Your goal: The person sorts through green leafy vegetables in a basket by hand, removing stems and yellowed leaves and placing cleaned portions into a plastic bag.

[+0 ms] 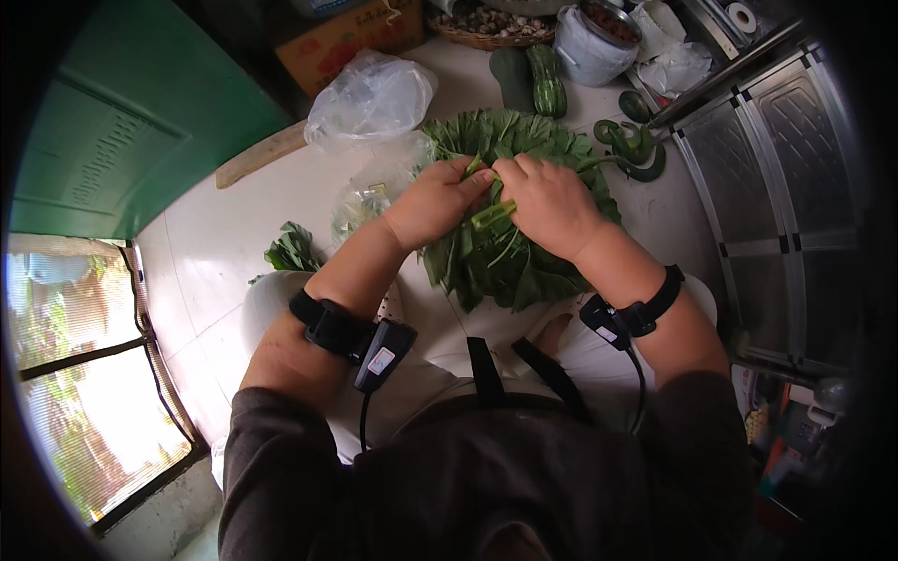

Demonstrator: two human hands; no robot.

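My left hand pinches a green stem between thumb and fingers. Close beside it, almost touching, my right hand is closed around several leafy-green stems, whose cut ends point left. Beneath both hands, a heap of broad-leaved greens spreads over the tiled floor, and the hands hide part of it. Left of the heap lies a clear plastic bag with some plant pieces showing in it. A small bunch of leaves rests by my left knee.
Beyond the heap lie a dark green gourd, a striped squash and curved green gourds. A crumpled plastic bag, a cardboard box and a wicker basket stand behind. Metal-framed panels bound the right, a green door the left.
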